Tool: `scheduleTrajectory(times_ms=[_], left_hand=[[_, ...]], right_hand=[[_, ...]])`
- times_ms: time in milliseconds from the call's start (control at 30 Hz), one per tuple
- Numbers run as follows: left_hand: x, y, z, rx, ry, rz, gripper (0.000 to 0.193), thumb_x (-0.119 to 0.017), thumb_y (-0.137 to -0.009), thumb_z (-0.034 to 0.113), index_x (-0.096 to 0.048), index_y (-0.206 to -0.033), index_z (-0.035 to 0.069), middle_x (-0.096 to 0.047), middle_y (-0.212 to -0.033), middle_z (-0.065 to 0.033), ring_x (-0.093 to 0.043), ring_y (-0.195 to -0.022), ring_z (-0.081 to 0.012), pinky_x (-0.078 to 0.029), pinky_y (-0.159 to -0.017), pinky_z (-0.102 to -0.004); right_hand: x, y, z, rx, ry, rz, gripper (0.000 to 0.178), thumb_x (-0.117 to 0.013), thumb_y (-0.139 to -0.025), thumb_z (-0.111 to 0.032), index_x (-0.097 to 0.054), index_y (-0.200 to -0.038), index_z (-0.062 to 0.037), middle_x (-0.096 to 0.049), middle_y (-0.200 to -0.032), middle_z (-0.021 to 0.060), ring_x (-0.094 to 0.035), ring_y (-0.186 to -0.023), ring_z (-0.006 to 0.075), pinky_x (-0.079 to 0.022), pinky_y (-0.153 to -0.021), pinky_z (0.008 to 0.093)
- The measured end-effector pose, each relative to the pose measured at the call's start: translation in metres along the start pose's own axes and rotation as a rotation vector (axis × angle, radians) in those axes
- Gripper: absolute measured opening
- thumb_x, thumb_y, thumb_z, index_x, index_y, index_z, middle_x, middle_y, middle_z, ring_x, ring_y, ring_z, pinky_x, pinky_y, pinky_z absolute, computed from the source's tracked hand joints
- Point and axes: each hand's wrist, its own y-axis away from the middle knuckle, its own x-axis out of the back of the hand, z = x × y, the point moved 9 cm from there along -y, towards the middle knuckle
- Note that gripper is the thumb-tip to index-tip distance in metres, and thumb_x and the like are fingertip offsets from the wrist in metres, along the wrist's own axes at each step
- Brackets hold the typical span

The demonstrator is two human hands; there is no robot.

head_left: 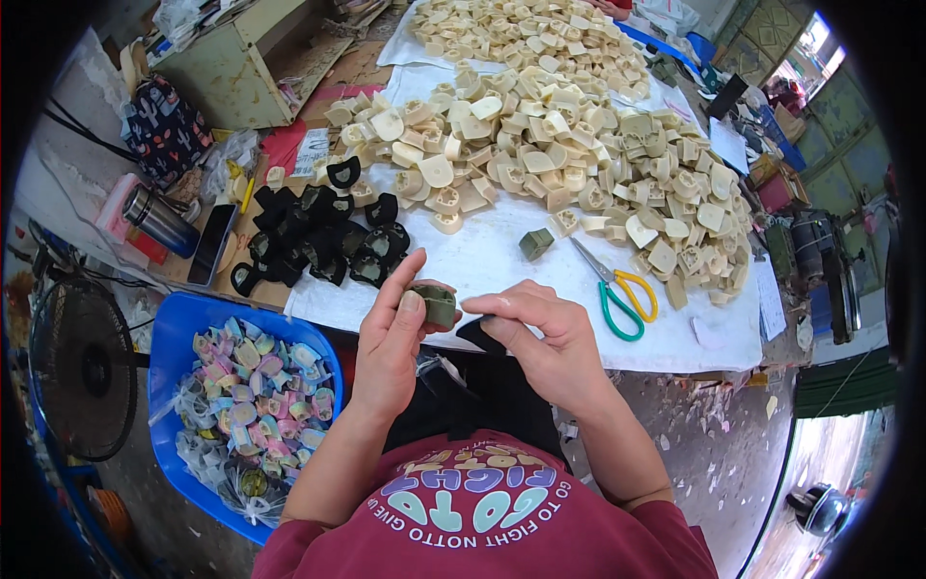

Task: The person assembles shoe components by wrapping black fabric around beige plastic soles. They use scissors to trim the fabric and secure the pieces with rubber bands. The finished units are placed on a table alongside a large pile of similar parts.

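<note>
My left hand [394,326] is closed around a small olive-green moulded block [436,306], its thumb on the near side. Beside it, my right hand [545,338] pinches a black piece [479,335], fabric-like in look, between thumb and fingers. The right index fingertip points at the green block, close to it; whether they touch I cannot tell. Both hands are over the near edge of the white-covered table [386,316]. A second olive-green block [535,244] lies on the cloth beyond them. Scissors [617,289] with one green and one yellow handle lie to the right.
A large heap of cream moulded pieces [540,125] covers the far table. Black pieces [318,227] are piled at left, near a phone [212,245] and a steel flask [162,220]. A blue tub [174,333] of pastel pieces stands below, beside a fan [92,367].
</note>
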Motion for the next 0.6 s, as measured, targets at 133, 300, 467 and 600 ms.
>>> scheduleTrajectory(times_ms=[133, 300, 467, 600], left_hand=[[-0.007, 0.002, -0.001, -0.032, 0.019, -0.043, 0.062, -0.036, -0.1, 0.044, -0.028, -0.145, 0.001, -0.054, -0.117, -0.0064, -0.051, -0.107, -0.0143, -0.039, -0.093, -0.0296], [-0.014, 0.005, 0.01, -0.068, -0.101, -0.024, 0.069, -0.029, -0.1, 0.051, -0.023, -0.146, -0.001, -0.05, -0.119, -0.0069, -0.048, -0.107, -0.0137, -0.038, -0.092, -0.0295], [-0.02, 0.009, 0.022, -0.186, -0.336, -0.052, 0.067, -0.027, -0.101, 0.047, -0.024, -0.146, -0.002, -0.049, -0.122, -0.0093, -0.047, -0.112, -0.0146, -0.035, -0.097, -0.0293], [-0.027, 0.012, 0.036, -0.281, -0.569, -0.073, 0.056, -0.031, -0.102, 0.033, -0.027, -0.144, -0.004, -0.049, -0.118, -0.0123, -0.048, -0.103, -0.0179, -0.039, -0.089, -0.029]], right_hand=[[-0.003, -0.002, -0.016, 0.043, 0.147, 0.057, 0.049, -0.063, -0.082, -0.005, -0.053, -0.13, -0.0104, -0.064, -0.083, 0.0066, -0.058, -0.086, 0.0222, -0.037, -0.085, 0.0339], [-0.006, -0.002, -0.029, 0.158, 0.316, 0.045, 0.069, -0.06, -0.081, -0.001, -0.031, -0.144, -0.0055, -0.063, -0.082, 0.0074, -0.058, -0.086, 0.0252, -0.035, -0.086, 0.0366], [-0.004, -0.002, -0.028, 0.061, 0.333, 0.033, 0.072, -0.061, -0.081, 0.001, -0.03, -0.146, -0.0089, -0.062, -0.081, 0.0061, -0.051, -0.089, 0.0238, -0.036, -0.092, 0.0357], [-0.004, -0.003, -0.028, 0.031, 0.32, 0.021, 0.073, -0.06, -0.08, 0.003, -0.03, -0.146, -0.009, -0.061, -0.081, 0.0066, -0.051, -0.09, 0.0241, -0.036, -0.091, 0.0358]])
